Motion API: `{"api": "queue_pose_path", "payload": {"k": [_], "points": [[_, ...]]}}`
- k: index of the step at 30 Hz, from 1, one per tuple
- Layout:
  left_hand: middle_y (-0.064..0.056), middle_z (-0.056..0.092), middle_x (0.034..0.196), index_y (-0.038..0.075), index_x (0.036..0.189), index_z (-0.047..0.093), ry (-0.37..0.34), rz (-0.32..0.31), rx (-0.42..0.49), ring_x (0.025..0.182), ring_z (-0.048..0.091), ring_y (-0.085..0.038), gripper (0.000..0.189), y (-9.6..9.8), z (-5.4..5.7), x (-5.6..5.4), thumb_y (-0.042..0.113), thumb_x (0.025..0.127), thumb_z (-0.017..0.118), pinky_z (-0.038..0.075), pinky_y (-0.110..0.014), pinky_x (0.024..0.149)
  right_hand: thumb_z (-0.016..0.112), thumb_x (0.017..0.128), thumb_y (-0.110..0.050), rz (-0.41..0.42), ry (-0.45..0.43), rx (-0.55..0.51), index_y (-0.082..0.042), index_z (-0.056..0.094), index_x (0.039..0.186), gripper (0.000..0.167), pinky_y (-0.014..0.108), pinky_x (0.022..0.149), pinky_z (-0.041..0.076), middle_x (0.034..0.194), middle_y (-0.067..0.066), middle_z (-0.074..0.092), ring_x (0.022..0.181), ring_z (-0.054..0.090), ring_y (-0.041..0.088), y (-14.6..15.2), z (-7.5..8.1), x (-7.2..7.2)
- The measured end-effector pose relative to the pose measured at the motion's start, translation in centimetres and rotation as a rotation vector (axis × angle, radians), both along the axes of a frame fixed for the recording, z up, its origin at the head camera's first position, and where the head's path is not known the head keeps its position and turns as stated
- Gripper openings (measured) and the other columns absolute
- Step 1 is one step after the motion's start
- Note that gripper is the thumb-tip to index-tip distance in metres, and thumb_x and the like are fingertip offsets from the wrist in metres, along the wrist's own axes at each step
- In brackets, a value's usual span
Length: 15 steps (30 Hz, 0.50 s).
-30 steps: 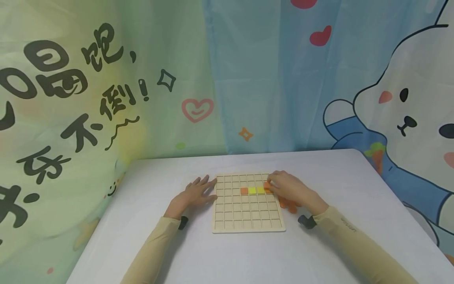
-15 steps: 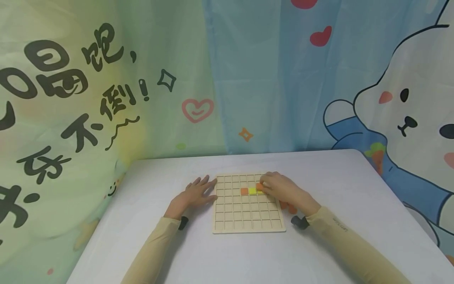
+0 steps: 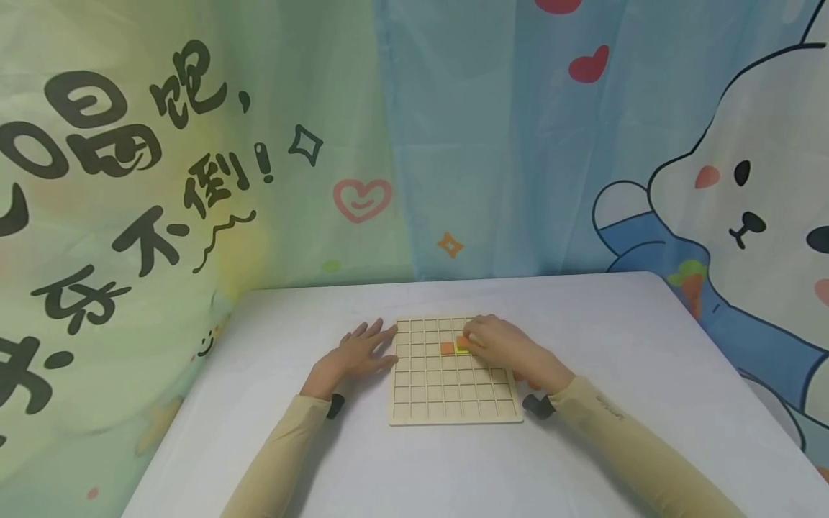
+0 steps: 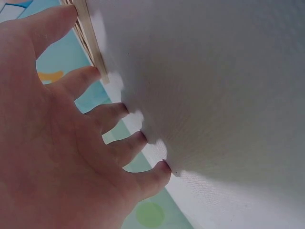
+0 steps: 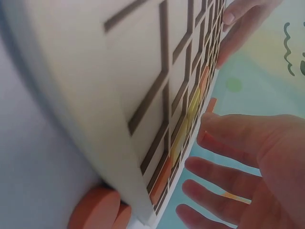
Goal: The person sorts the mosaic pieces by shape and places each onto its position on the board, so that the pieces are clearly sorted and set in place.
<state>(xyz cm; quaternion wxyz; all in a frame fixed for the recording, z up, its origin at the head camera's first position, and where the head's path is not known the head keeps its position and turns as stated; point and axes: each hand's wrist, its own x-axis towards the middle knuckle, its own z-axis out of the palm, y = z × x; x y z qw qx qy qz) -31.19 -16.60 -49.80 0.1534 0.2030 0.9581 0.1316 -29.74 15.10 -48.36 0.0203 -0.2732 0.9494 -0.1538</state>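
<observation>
Above the grid board (image 3: 421, 396), the right hand (image 3: 508, 347) pinches an orange tile (image 3: 462, 341) between its fingers; the left hand (image 3: 358, 356), fingers spread, touches the board's left edge. Bracing that edge and lowering the tile level, square to the grid, would probably work best.

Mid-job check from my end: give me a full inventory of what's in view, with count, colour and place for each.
Gridded board: 1, pale wood, on the table
Yellow tiles: 2, yellow, side by side in one board row
Orange tiles: 2, orange, one at each end of the yellow pair
Held orange piece: 1, orange, pinched at the yellow row
Rounded orange pieces: at least 2, orange, beside the board's right edge
Table: 1, white, under the board
Backdrop: 1, green-yellow and blue, behind the table
Wrist devices: 2, dark, one per wrist
Sleeves: 2, tan, on both arms
Left hand: 1, bare, touching the board's left edge
Right hand: 1, bare, pinching the orange piece
</observation>
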Motion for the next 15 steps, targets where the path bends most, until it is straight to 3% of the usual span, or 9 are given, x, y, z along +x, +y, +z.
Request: {"api": "queue_pose_path", "payload": {"k": [6, 10, 15], "points": [[-0.012, 0.018, 0.169, 0.028, 0.16, 0.028, 0.002, -0.005, -0.005, 0.154, 0.014, -0.045, 0.07, -0.1, -0.1, -0.1, 0.056, 0.1, 0.05, 0.016, -0.066, 0.122, 0.064, 0.1, -0.021, 0.041, 0.039, -0.012, -0.007, 0.072, 0.104, 0.017, 0.045, 0.091, 0.054, 0.107, 0.006, 0.072, 0.101, 0.066, 0.025, -0.8, 0.2, 0.2], [-0.012, 0.017, 0.169, 0.029, 0.16, 0.028, 0.0, -0.004, -0.004, 0.154, 0.014, -0.045, 0.07, -0.1, -0.2, -0.2, 0.057, 0.1, 0.05, 0.015, -0.066, 0.122, 0.066, 0.099, -0.026, 0.069, 0.096, -0.016, -0.008, 0.073, 0.095, 0.02, 0.046, 0.09, 0.053, 0.098, 0.003, 0.072, 0.09, 0.065, 0.019, -1.3, 0.1, 0.3], [-0.013, 0.017, 0.169, 0.028, 0.16, 0.028, -0.001, -0.006, -0.001, 0.154, 0.014, -0.045, 0.069, -0.1, -0.3, -0.2, 0.056, 0.1, 0.05, 0.016, -0.066, 0.122, 0.066, 0.098, -0.029, 0.076, 0.094, -0.044, -0.012, 0.072, 0.088, 0.021, 0.039, 0.081, 0.052, 0.09, -0.003, 0.07, 0.082, 0.06, 0.014, -1.7, 0.0, 0.3]]}}
